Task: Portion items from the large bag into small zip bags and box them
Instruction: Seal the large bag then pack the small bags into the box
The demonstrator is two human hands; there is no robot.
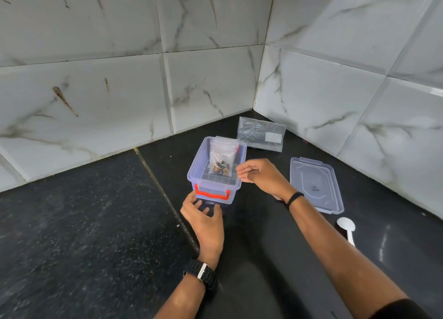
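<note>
A clear plastic box (200, 169) with red latches stands open on the black counter. A small zip bag (221, 158) with dark and brown items at its bottom leans upright inside the box. My left hand (203, 214) is at the box's near end, fingers spread, just below the red latch, holding nothing. My right hand (260, 172) hovers at the box's right rim with fingers loosely curled and empty. The large clear bag (261, 134) lies flat behind the box near the wall corner.
The box's clear lid (315, 185) lies flat to the right of the box. A white plastic spoon (346, 228) lies in front of the lid. Tiled walls close the counter at the back and right.
</note>
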